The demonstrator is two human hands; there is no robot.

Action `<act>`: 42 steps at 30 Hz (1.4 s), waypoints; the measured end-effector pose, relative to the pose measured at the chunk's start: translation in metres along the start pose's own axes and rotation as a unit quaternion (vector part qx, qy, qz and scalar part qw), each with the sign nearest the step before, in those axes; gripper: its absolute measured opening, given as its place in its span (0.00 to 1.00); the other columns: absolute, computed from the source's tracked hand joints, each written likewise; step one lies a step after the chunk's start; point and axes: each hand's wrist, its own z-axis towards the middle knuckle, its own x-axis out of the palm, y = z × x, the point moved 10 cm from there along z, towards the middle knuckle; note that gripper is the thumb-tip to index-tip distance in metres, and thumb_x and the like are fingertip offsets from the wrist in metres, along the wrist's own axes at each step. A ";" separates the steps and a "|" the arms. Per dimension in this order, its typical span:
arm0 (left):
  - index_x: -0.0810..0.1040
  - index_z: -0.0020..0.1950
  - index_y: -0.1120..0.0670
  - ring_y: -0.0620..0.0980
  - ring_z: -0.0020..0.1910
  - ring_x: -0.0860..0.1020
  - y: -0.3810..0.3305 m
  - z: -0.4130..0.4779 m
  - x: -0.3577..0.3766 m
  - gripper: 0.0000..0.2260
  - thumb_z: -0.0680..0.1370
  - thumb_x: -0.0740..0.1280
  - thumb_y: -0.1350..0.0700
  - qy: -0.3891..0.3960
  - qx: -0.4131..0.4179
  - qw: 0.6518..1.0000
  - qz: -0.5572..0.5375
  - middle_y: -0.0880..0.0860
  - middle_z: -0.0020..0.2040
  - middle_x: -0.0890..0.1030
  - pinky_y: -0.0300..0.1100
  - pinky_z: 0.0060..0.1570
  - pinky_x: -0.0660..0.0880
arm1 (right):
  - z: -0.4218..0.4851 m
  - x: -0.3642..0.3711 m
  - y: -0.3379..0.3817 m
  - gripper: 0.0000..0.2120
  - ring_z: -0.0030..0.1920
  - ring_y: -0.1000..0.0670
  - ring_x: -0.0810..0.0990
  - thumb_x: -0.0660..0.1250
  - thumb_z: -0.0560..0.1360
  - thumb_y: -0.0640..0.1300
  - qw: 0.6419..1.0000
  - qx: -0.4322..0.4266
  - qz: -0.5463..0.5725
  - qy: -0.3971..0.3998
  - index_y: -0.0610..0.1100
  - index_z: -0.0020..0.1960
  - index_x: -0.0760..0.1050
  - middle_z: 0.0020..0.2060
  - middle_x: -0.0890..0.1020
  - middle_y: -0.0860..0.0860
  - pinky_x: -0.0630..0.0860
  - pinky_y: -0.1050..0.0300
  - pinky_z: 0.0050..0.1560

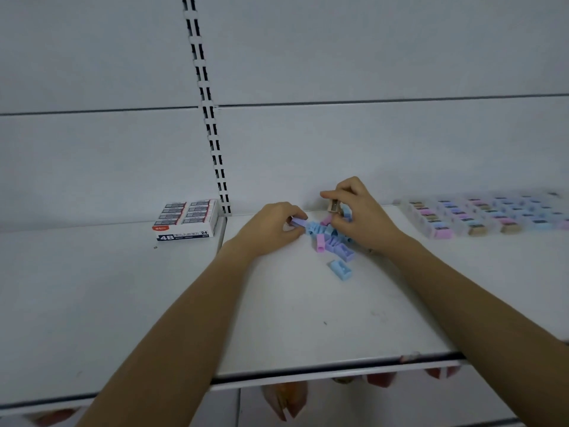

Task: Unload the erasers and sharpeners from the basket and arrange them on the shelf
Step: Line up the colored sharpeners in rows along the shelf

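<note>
A loose pile of small pastel sharpeners (331, 240), blue, purple and pink, lies on the white shelf (308, 318) near its back wall. One blue sharpener (340, 269) sits apart in front of the pile. My left hand (271, 226) is at the pile's left side and pinches a purple sharpener (298, 222). My right hand (360, 215) is at the pile's right and holds a tan sharpener (334, 206) between thumb and fingers, lifted a little above the pile. The basket is out of view.
An open box of 4B erasers (186, 220) stands at the back left, beside the slotted upright (212, 134). Clear trays of pastel sharpeners (486, 217) line the back right. Below the shelf's front edge (338, 368) hang orange and red items.
</note>
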 end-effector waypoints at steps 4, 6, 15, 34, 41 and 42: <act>0.80 0.52 0.59 0.48 0.46 0.76 0.001 -0.001 -0.003 0.07 0.77 0.65 0.60 0.007 -0.002 1.000 -0.008 0.54 0.49 0.81 0.36 0.48 0.70 | 0.001 -0.004 -0.005 0.15 0.49 0.55 0.69 0.66 0.72 0.34 1.000 0.018 0.012 -0.009 0.40 0.58 0.75 0.52 0.66 0.50 0.62 0.81 0.48; 0.79 0.49 0.59 0.48 0.44 0.76 0.002 -0.003 -0.005 0.05 0.76 0.65 0.62 0.007 -0.002 1.000 -0.013 0.55 0.48 0.82 0.37 0.48 0.70 | 0.001 -0.005 -0.008 0.15 0.49 0.55 0.69 0.66 0.72 0.34 0.999 0.026 0.017 -0.017 0.40 0.58 0.75 0.51 0.66 0.51 0.60 0.83 0.48; 0.77 0.53 0.62 0.52 0.49 0.77 -0.012 -0.004 -0.014 0.08 0.75 0.65 0.63 -0.049 0.033 0.998 0.010 0.57 0.50 0.80 0.38 0.50 0.69 | 0.002 -0.005 -0.016 0.15 0.53 0.58 0.67 0.66 0.74 0.37 0.999 0.029 0.011 -0.039 0.41 0.60 0.74 0.59 0.70 0.44 0.58 0.81 0.55; 0.78 0.58 0.60 0.48 0.47 0.75 -0.143 0.058 -0.017 0.11 0.78 0.63 0.63 -0.133 0.099 0.982 0.088 0.58 0.54 0.73 0.30 0.49 0.65 | -0.061 -0.114 -0.054 0.17 0.51 0.50 0.75 0.65 0.71 0.31 0.996 -0.056 -0.074 -0.001 0.39 0.59 0.76 0.52 0.76 0.45 0.65 0.67 0.50; 0.77 0.51 0.62 0.52 0.43 0.74 -0.251 0.096 0.063 0.07 0.75 0.66 0.63 -0.082 0.132 0.986 0.061 0.57 0.48 0.78 0.31 0.42 0.61 | -0.143 -0.201 -0.142 0.16 0.50 0.50 0.76 0.63 0.72 0.30 0.992 -0.023 -0.122 0.021 0.39 0.58 0.77 0.52 0.78 0.45 0.63 0.72 0.47; 0.77 0.52 0.61 0.50 0.42 0.73 -0.262 0.102 0.075 0.08 0.75 0.67 0.61 -0.074 0.124 0.988 0.055 0.57 0.48 0.78 0.32 0.41 0.62 | -0.156 -0.212 -0.155 0.16 0.51 0.48 0.77 0.63 0.72 0.30 0.991 -0.015 -0.132 0.021 0.39 0.58 0.77 0.52 0.78 0.44 0.63 0.71 0.47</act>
